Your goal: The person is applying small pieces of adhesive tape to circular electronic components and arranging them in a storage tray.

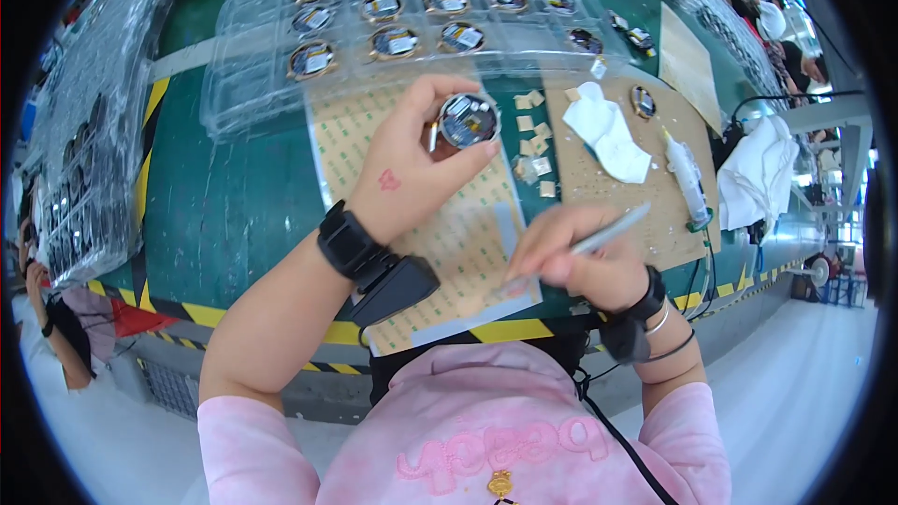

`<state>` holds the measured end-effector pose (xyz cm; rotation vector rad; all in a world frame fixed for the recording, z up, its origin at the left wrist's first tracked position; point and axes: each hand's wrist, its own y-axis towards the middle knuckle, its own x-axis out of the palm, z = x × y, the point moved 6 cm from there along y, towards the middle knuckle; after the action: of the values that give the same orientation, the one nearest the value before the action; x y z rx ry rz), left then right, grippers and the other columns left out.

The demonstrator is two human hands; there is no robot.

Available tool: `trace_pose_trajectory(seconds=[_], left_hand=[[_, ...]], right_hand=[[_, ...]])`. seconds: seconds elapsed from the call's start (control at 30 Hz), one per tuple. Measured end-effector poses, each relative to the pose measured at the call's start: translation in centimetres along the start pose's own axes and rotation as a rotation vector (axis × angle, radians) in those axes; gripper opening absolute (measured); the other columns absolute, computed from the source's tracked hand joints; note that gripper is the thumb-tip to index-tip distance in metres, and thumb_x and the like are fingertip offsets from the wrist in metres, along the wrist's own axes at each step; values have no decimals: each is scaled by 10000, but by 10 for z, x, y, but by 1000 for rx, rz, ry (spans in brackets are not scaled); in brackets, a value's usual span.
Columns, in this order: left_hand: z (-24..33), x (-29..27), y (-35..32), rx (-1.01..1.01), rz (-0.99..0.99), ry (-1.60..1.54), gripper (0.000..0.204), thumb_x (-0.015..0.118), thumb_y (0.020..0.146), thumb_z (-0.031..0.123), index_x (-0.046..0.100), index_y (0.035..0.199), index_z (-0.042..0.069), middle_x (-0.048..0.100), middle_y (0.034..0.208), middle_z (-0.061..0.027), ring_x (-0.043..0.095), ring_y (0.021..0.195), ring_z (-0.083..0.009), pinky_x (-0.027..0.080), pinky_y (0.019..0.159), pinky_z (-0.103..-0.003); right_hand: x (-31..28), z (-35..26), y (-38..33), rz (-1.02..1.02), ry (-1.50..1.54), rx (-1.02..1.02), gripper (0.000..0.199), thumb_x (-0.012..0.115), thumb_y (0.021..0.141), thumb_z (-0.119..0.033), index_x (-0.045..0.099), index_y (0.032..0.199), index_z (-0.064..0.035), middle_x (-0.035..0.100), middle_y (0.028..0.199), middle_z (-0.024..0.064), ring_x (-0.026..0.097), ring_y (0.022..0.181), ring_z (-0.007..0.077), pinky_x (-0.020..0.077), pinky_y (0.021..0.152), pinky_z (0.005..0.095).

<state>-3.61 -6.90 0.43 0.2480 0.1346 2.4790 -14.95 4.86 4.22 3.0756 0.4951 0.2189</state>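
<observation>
My left hand (pixel 412 164) holds a small round electronic part (pixel 468 120) up between thumb and fingertips, above a sheet of tan adhesive pads (pixel 449 243). My right hand (pixel 575 257) grips silver tweezers (pixel 608 234), with the tips pointing down-left onto that sheet near its lower right corner. Both wrists wear black bands. A few loose tan squares (pixel 533 122) lie just right of the held part.
Clear plastic trays (pixel 402 9) holding several round parts sit at the back. On a brown board (pixel 608 187) lie a white cloth (pixel 608 136), a round part (pixel 642 101) and a small glue bottle (pixel 685 178). Stacked trays (pixel 84 150) stand left. Another person (pixel 56 318) is at lower left.
</observation>
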Motion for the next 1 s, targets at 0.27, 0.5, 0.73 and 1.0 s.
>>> trace_pose_trajectory(seconds=[0.27,0.5,0.73,1.0], left_hand=[[5,18,-9,-85,-232,-45,533,732,764,11,493,1240,46,557,1099,-34,560,983,-86,475,827,-238],[9,20,-9,-35,-285,164,481,732,736,8,558,1183,36,589,1101,-51,583,993,-122,472,839,-255],[9,23,-5,25,-321,228,464,731,704,19,593,1146,33,627,1050,-71,614,949,-157,476,830,-270],[9,25,-6,57,-324,262,448,709,695,15,607,1130,39,645,1013,-74,633,913,-172,484,813,-280]], right_hand=[[-69,-20,14,367,-67,39,238,601,923,-221,604,848,5,661,813,153,650,707,195,524,654,285],[-73,1,11,393,-38,100,251,614,917,-218,619,865,27,669,850,154,653,739,170,531,676,267],[-71,2,12,358,-111,125,176,637,893,-122,660,887,53,680,880,140,656,785,160,534,726,267],[-66,-2,13,320,-248,112,116,642,880,-59,660,899,54,682,871,127,648,800,152,523,742,261]])
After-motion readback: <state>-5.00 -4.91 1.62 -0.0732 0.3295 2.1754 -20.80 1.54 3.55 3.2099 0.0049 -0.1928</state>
